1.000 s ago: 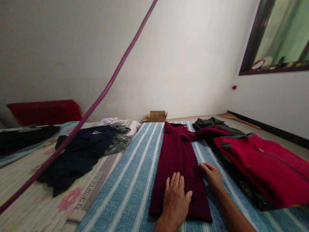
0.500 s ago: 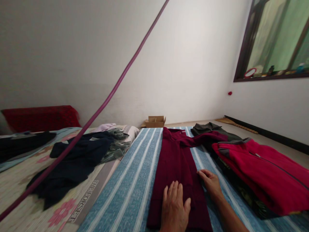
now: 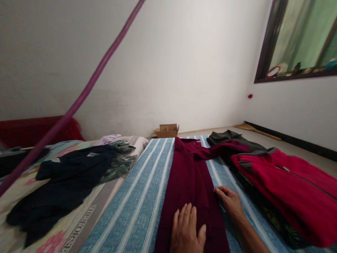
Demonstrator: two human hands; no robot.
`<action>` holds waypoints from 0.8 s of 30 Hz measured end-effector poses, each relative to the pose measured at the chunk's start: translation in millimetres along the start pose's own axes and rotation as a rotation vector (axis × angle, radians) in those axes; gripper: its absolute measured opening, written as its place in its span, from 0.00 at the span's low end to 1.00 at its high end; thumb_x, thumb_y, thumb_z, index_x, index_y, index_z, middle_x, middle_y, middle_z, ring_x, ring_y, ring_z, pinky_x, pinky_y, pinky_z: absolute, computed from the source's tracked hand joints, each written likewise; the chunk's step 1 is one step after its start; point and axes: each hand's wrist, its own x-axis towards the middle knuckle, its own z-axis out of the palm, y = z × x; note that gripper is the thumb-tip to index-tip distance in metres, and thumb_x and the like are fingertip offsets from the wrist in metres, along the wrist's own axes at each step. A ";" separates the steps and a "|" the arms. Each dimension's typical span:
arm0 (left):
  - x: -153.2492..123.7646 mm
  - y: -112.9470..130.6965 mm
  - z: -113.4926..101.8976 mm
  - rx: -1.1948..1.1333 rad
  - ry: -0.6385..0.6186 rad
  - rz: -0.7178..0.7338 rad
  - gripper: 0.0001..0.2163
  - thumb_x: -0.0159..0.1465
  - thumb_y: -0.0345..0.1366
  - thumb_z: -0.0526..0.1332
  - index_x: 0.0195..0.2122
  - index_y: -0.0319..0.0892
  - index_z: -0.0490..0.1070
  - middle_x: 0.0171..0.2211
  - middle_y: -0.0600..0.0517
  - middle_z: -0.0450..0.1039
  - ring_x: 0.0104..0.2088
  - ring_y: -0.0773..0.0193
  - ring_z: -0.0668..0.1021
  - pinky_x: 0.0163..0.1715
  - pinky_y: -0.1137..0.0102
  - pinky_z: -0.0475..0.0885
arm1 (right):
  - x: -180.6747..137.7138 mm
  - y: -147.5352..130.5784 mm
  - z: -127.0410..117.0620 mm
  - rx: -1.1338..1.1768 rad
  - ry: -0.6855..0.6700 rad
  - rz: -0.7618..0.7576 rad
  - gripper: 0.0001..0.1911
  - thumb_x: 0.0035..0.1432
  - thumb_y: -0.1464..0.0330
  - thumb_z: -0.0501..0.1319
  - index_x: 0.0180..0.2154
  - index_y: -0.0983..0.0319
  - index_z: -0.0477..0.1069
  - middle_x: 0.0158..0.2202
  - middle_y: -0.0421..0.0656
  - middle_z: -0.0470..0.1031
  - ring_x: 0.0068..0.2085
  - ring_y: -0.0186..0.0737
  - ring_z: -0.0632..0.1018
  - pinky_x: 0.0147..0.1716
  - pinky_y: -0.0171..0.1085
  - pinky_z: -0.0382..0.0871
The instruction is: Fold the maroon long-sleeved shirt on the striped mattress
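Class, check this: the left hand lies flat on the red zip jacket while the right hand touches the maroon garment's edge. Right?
No: the head view shows the left hand flat on the maroon garment, not the red zip jacket; the rest stands.

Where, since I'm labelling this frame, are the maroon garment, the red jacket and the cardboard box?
maroon garment (image 3: 190, 175), head view, middle of its body.
red jacket (image 3: 279, 196), head view, front panel beside the zip.
cardboard box (image 3: 166, 134), head view, front wall.

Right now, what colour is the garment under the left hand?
Plain dark maroon garment; head view shows it best.
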 end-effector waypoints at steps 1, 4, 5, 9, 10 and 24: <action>0.5 0.3 -1.1 0.002 -0.006 0.001 0.19 0.62 0.41 0.52 0.51 0.38 0.65 0.48 0.43 0.72 0.48 0.54 0.73 0.44 0.57 0.70 | 0.6 0.6 -0.4 -0.003 -0.003 -0.006 0.18 0.44 0.54 0.63 0.26 0.64 0.76 0.22 0.41 0.72 0.26 0.37 0.70 0.27 0.34 0.62; 2.0 1.4 -4.6 -0.003 -0.020 -0.003 0.19 0.62 0.41 0.52 0.52 0.37 0.64 0.48 0.43 0.72 0.49 0.54 0.73 0.44 0.57 0.71 | 2.2 1.5 -1.8 -0.019 -0.011 -0.008 0.18 0.44 0.54 0.63 0.24 0.64 0.75 0.21 0.41 0.71 0.25 0.36 0.69 0.26 0.33 0.61; 2.2 1.9 -5.6 -0.009 -0.024 -0.007 0.19 0.62 0.41 0.53 0.52 0.37 0.64 0.48 0.43 0.72 0.49 0.54 0.73 0.45 0.57 0.71 | 2.4 1.4 -2.2 -0.024 -0.015 -0.001 0.18 0.43 0.54 0.63 0.23 0.64 0.74 0.21 0.41 0.71 0.25 0.36 0.68 0.25 0.33 0.60; 2.5 4.9 -8.7 -0.037 -0.050 -0.040 0.19 0.62 0.39 0.53 0.52 0.37 0.64 0.49 0.43 0.71 0.50 0.53 0.73 0.46 0.56 0.70 | 1.5 -1.6 -3.8 -0.021 -0.025 0.017 0.18 0.43 0.54 0.64 0.24 0.64 0.75 0.22 0.41 0.71 0.26 0.36 0.69 0.26 0.33 0.61; 2.6 5.8 -9.5 -0.043 -0.061 -0.050 0.19 0.62 0.39 0.53 0.52 0.37 0.64 0.50 0.42 0.71 0.50 0.53 0.73 0.46 0.56 0.70 | 0.8 -2.5 -4.0 -0.019 -0.024 0.018 0.18 0.43 0.54 0.64 0.25 0.64 0.75 0.22 0.41 0.72 0.26 0.36 0.69 0.27 0.33 0.61; 3.4 9.2 -16.7 -0.071 -0.131 -0.079 0.19 0.60 0.39 0.56 0.52 0.37 0.65 0.51 0.42 0.70 0.51 0.52 0.72 0.47 0.55 0.71 | -0.7 -1.4 -7.4 -0.052 -0.036 0.032 0.19 0.43 0.53 0.64 0.26 0.64 0.76 0.23 0.41 0.72 0.27 0.36 0.70 0.28 0.33 0.62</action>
